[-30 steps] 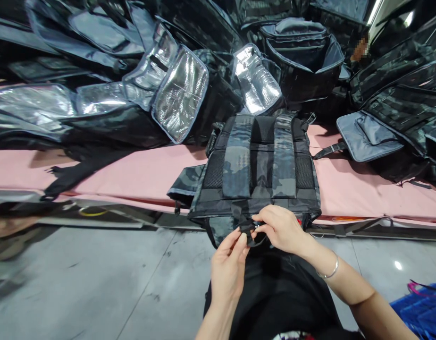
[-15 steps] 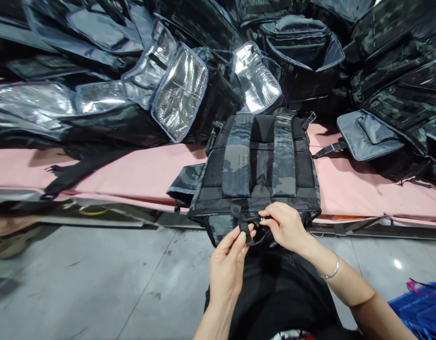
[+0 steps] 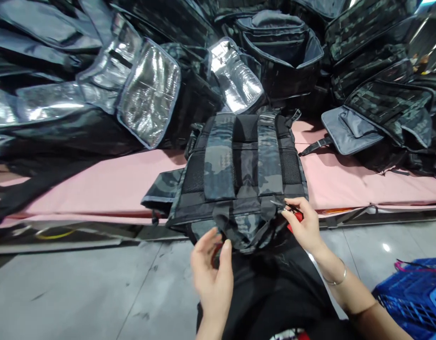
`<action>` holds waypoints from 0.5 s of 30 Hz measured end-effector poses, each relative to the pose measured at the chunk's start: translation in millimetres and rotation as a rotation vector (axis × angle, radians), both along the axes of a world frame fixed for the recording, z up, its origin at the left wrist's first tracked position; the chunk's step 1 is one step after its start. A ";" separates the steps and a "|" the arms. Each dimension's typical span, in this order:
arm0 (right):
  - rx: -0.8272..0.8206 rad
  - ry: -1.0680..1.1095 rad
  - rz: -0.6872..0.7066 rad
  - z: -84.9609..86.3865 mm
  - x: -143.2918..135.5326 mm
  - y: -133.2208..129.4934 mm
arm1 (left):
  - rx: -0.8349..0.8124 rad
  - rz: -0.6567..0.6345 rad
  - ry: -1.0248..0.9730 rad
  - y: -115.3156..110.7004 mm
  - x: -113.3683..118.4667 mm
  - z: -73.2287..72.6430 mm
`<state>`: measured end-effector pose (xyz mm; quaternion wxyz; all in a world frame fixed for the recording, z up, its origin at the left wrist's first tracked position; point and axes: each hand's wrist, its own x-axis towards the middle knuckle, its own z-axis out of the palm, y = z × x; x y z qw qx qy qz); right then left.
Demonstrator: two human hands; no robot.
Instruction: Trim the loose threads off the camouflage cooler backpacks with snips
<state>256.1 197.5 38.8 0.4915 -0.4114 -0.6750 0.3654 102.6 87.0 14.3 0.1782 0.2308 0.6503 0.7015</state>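
Note:
A dark camouflage backpack (image 3: 220, 170) lies with its shoulder straps facing up, its near end over the pink table edge against my lap. My right hand (image 3: 303, 224) is closed on small scissors (image 3: 290, 208) with a metal tip pointing left and red and black parts, at the backpack's near right corner. My left hand (image 3: 213, 269) is by the near left edge with thumb and fingers apart, holding nothing that I can see. Black webbing (image 3: 223, 219) loops along the near end between my hands.
Behind are heaped dark bags, one with a silver-lined flap (image 3: 150, 92). An open bag with a grey flap (image 3: 350, 130) lies right on the pink table cover (image 3: 348, 184). A blue crate (image 3: 409, 297) stands on the floor at lower right.
My left hand has let go of the black webbing and opened, moving left. My right hand has moved right with the scissors, which now show more. The view has shifted a little to the right.

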 end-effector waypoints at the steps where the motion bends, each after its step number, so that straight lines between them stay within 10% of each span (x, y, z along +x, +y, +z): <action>1: -0.054 0.017 -0.019 -4.2 8.0 -2.1 | 0.026 0.010 0.131 0.9 1.5 4.5; 8: -0.279 0.092 0.004 -31.0 19.1 -29.1 | -0.161 -0.402 0.330 27.1 8.1 17.6; 15: -0.231 0.102 0.045 -24.4 2.7 -45.1 | -0.188 -0.371 0.017 30.5 6.2 15.1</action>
